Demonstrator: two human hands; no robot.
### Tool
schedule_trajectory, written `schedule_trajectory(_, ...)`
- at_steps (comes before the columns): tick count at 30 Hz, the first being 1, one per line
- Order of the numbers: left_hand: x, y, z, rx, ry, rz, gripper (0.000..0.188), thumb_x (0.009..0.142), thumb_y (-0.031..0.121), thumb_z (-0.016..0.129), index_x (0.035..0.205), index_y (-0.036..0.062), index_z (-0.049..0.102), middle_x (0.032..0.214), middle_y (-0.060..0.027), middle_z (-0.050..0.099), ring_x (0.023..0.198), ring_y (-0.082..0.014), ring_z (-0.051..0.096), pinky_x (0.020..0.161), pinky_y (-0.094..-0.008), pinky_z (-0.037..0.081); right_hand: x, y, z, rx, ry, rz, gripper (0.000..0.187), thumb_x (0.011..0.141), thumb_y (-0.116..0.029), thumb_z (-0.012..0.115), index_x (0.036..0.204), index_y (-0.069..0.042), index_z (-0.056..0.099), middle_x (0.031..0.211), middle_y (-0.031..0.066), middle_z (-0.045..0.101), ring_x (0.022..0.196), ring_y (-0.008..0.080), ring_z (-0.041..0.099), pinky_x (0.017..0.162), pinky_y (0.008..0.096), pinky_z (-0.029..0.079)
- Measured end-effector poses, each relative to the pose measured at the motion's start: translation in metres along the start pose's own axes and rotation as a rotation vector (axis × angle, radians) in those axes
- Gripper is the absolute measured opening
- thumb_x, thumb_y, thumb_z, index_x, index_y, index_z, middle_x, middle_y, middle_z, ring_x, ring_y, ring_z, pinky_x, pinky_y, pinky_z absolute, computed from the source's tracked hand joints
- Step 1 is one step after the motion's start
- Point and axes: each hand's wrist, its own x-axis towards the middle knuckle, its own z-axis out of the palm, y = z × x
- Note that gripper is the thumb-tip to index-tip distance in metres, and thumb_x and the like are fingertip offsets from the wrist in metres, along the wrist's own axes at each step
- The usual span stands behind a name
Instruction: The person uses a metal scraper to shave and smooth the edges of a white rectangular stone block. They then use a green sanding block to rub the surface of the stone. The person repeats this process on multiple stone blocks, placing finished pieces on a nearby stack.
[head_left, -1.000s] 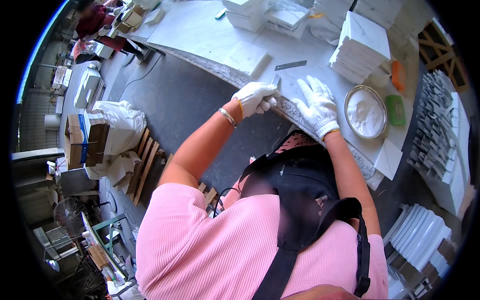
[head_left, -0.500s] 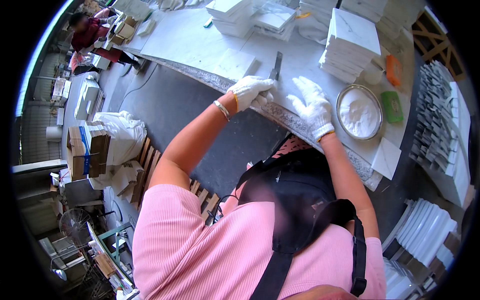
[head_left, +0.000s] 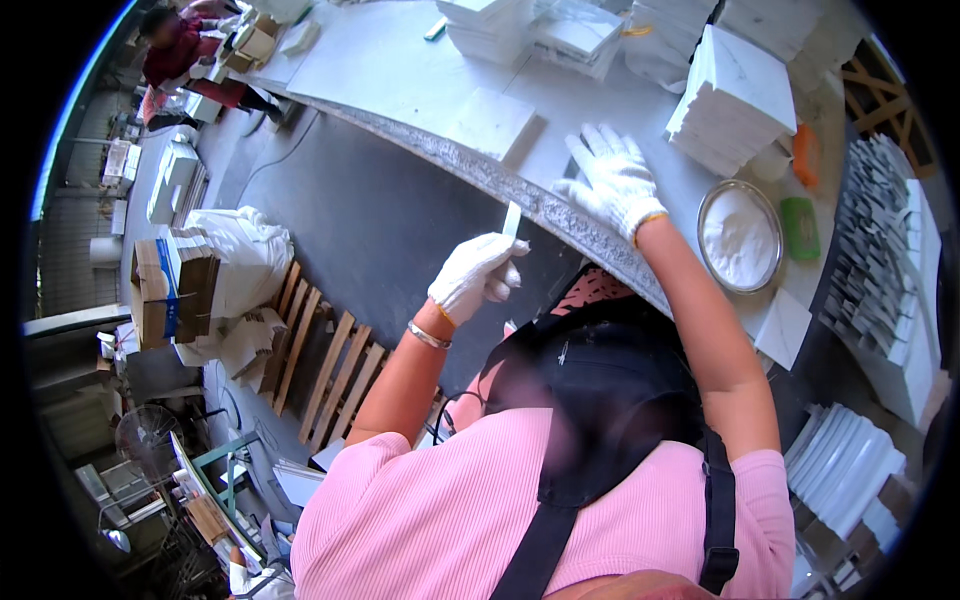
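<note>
My left hand (head_left: 475, 275), in a white knit glove, is closed around a narrow flat metal blade (head_left: 512, 219). It hangs in the air just off the front edge of the stone-topped table (head_left: 370, 60), the blade pointing up and away from me. Part of the tool is hidden in the fist. My gloved right hand (head_left: 618, 185) is spread on the tabletop, palm down, with nothing visible in it. A single white marble tile (head_left: 492, 122) lies to its left near the edge. On its right stands a round metal bowl (head_left: 703, 238) of white powder (head_left: 740, 238).
A tall stack of marble tiles (head_left: 740, 95) stands beyond the bowl. Orange (head_left: 805, 155) and green (head_left: 800, 228) blocks sit at the right. A loose tile (head_left: 784, 328) overhangs the table corner. Cartons (head_left: 160, 300) and wooden pallets (head_left: 345, 375) are left; a person (head_left: 180, 60) works far left.
My left hand has drawn back toward me, off the table edge, bringing the metal blade along. My right hand has settled slightly farther up the tabletop. The whole view has shifted a little.
</note>
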Motion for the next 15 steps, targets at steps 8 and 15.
schedule_trajectory(8,0.002,0.007,0.014,-0.014,-0.094,0.121,0.036,0.1,0.035,0.062,0.118,0.0042,0.067,0.08,-0.0031,0.067,0.062,-0.0075,0.059,0.058,-0.0205,0.047,-0.05,-0.024,-0.008,0.069,0.092,-0.102,0.076,0.075,-0.051,0.078,0.137,-0.012,0.058,0.143,0.0157,0.054,0.136,0.0346,0.045,0.112,0.0498,0.036)
schedule_trajectory(15,-0.004,-0.001,0.026,0.037,-0.122,0.194,0.04,0.099,0.035,0.062,0.123,0.0022,0.065,0.083,-0.0046,0.067,0.065,-0.0106,0.06,0.061,-0.0223,0.047,-0.057,-0.032,-0.025,0.201,0.505,-0.278,0.024,0.075,-0.024,0.078,0.097,-0.013,0.073,0.091,0.0042,0.071,0.083,0.0262,0.067,0.071,0.0407,0.053)
